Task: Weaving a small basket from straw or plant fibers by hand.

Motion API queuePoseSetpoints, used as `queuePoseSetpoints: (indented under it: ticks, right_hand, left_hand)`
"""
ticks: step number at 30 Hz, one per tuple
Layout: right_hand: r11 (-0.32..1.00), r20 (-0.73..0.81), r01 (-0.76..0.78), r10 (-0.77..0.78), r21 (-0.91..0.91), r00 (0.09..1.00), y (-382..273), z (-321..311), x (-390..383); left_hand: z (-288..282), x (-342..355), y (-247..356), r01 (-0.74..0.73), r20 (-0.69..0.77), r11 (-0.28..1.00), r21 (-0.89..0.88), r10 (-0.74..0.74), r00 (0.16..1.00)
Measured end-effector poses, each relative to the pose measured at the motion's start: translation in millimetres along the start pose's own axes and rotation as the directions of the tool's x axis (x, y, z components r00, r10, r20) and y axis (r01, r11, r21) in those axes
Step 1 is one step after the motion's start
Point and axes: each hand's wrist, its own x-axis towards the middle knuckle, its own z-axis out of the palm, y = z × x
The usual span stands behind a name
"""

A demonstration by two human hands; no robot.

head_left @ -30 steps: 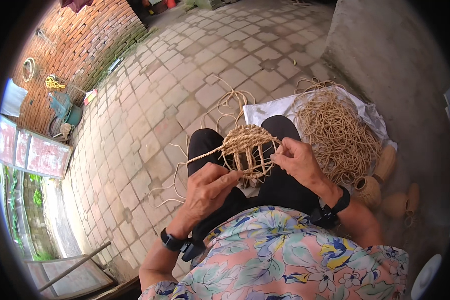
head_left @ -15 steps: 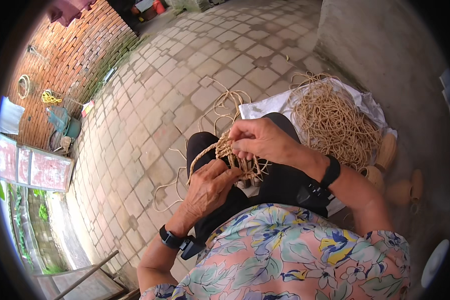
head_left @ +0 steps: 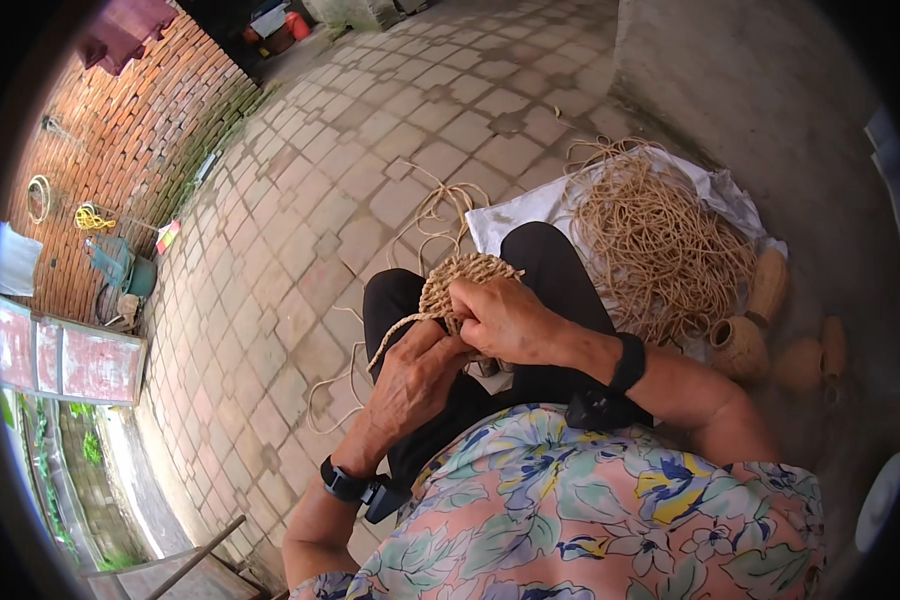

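A partly woven piece of tan twisted rope (head_left: 478,268) lies between my black-trousered knees (head_left: 535,255), its lower part covered by my fingers. My left hand (head_left: 415,370) is closed on its lower left, near a rope strand (head_left: 392,332) that trails off leftward. My right hand (head_left: 500,322) has curled fingers gripping the middle of the weave, right beside my left fingertips; what exactly the fingertips pinch is hidden. Loose cords (head_left: 440,200) spread over the paving beyond my knees.
At right, a tangled heap of cord (head_left: 655,255) rests on a white sheet (head_left: 505,218), beside several woven vessels (head_left: 738,348) and a concrete wall (head_left: 745,90). Along the left are a brick wall (head_left: 120,130), a teal bucket (head_left: 140,277) and faded panels (head_left: 65,355).
My right hand first moved from the piece's right edge over to its middle, then lowered toward my left fingertips. The piece looks turned, its dense woven top showing above my hands.
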Motion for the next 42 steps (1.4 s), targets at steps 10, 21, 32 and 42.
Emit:
queuePoseSetpoints:
  ticks: [10,21,32,42]
  right_hand:
    - [0.992,-0.034,0.044,-0.048,-0.122,0.998,-10.0,-16.5,-27.7]
    - [0.989,-0.23,0.019,-0.053,-0.148,0.972,9.5,-32.7,-47.8]
    - [0.442,0.189,-0.276,0.231,0.854,0.954,13.5,-48.2,-16.6]
    - [0.874,-0.033,-0.278,0.316,0.399,0.948,40.5,-62.9,-59.6]
  left_hand:
    - [8.3,-10.9,-5.7,0.028,-0.067,1.0,-0.009,-0.029,0.997]
    - [19.5,-11.8,1.5,0.096,-0.175,0.995,0.025,-0.09,0.98]
    - [18.7,1.7,-14.4,0.236,-0.229,0.965,-0.11,-0.256,0.939]
    - [25.3,-5.5,1.8,0.278,-0.268,0.957,-0.079,-0.289,0.919]
